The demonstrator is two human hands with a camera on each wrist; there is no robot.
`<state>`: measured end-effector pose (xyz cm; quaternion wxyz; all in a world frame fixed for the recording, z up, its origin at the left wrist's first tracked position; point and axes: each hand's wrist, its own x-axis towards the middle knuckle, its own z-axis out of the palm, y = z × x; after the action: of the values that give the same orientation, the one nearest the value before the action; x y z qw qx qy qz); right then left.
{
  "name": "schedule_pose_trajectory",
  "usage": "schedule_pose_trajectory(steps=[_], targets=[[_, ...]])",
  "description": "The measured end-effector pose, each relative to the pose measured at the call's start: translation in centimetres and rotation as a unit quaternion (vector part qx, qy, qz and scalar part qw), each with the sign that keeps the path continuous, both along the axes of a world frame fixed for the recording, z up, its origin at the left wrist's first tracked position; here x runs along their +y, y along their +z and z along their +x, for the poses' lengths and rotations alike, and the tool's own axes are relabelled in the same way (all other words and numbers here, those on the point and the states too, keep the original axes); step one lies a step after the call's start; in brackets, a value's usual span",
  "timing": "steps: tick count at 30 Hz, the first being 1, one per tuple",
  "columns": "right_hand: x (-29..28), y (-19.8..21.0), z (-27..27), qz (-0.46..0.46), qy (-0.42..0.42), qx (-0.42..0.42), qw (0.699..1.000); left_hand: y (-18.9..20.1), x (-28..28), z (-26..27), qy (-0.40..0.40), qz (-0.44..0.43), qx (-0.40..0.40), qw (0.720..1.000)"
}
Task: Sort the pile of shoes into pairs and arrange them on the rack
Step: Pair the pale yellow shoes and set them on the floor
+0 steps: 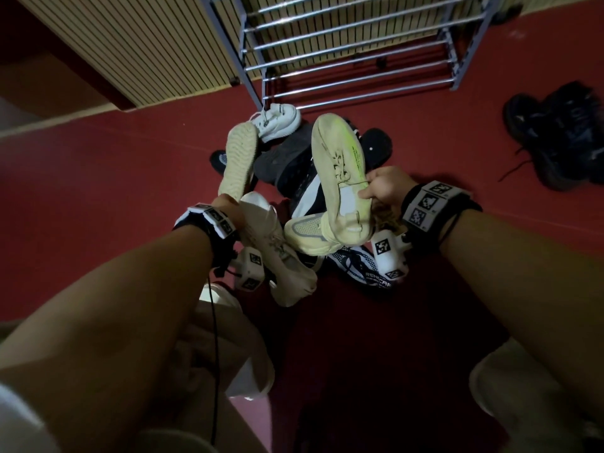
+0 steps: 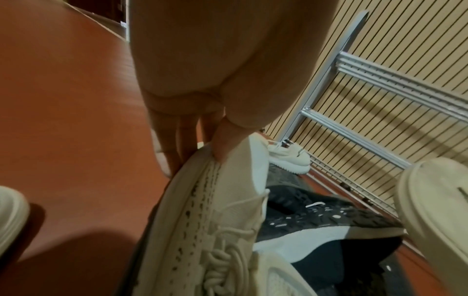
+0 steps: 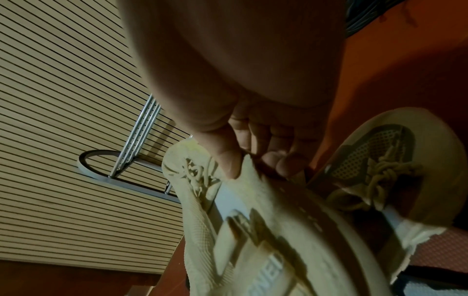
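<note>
My left hand (image 1: 225, 206) (image 2: 202, 144) pinches a cream knit sneaker (image 1: 277, 253) (image 2: 202, 230) by its collar; the shoe hangs toward my wrist. A cream ribbed sole (image 1: 238, 158) rises beyond that hand; I cannot tell whether it is a second shoe. My right hand (image 1: 380, 188) (image 3: 255, 166) grips a pale yellow sneaker (image 1: 338, 165) (image 3: 253, 230) at its collar and holds it up, toe toward the rack. A matching yellow sneaker (image 1: 305, 232) (image 3: 380, 166) with a grey mesh toe lies under it. The metal rack (image 1: 353, 50) (image 2: 354, 128) stands by the wall.
The pile on the red floor holds a white sneaker (image 1: 277, 120) (image 2: 291, 158) at the rack's foot, dark shoes (image 1: 287, 161) (image 2: 316, 220) and a black-and-white patterned shoe (image 1: 359, 273). More dark shoes (image 1: 555, 135) lie apart at the right. A slatted wall (image 1: 147, 44) backs the rack.
</note>
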<state>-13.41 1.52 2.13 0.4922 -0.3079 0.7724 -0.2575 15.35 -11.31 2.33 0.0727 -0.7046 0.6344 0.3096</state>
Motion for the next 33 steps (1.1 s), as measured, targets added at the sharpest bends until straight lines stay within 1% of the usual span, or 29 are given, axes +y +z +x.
schedule_pose_trajectory(steps=[3,5,7,9,14,18,21,23,26,28,29,31,33], targets=[[0.2,0.3,0.1,-0.011,-0.039,-0.043,0.998,0.9,-0.6,-0.1,0.028,-0.009,0.055,0.998],[0.5,0.5,0.2,-0.009,-0.061,-0.059,0.996,1.5,-0.4,-0.2,0.064,-0.003,0.102,0.993],[0.7,0.5,0.2,-0.01,-0.078,-0.07,0.994,1.9,0.0,-0.3,0.101,-0.024,0.123,0.987],[0.8,0.6,0.2,-0.005,-0.083,-0.079,0.993,2.5,0.4,-0.3,0.105,-0.04,0.145,0.983],[0.8,0.7,0.2,0.0,-0.098,-0.09,0.991,4.0,0.0,-0.2,0.093,-0.043,0.21,0.972],[0.8,1.2,0.3,-0.001,-0.098,-0.094,0.991,5.3,-0.7,-1.4,0.123,-0.04,0.258,0.957],[0.6,1.4,0.3,-0.003,-0.098,-0.1,0.99,5.3,-0.6,-2.8,0.155,-0.038,0.292,0.943],[0.5,1.4,0.1,-0.006,-0.102,-0.1,0.99,4.3,0.0,-3.7,0.168,-0.045,0.295,0.939],[0.4,1.3,-1.0,-0.017,-0.086,-0.079,0.993,2.0,0.4,-5.3,0.166,-0.075,0.285,0.941],[0.3,1.2,-1.6,-0.007,-0.076,-0.071,0.995,0.9,0.4,-6.0,0.157,-0.074,0.268,0.948],[0.0,1.2,-1.9,-0.012,-0.084,-0.078,0.993,-0.1,0.1,-6.0,0.141,-0.063,0.258,0.954],[-0.8,1.0,-2.2,-0.032,-0.124,-0.094,0.987,-0.5,-0.1,-6.3,0.116,-0.034,0.246,0.962],[-1.7,1.1,-2.0,-0.057,-0.163,-0.104,0.979,-0.5,-0.3,-6.8,0.108,-0.018,0.265,0.958]])
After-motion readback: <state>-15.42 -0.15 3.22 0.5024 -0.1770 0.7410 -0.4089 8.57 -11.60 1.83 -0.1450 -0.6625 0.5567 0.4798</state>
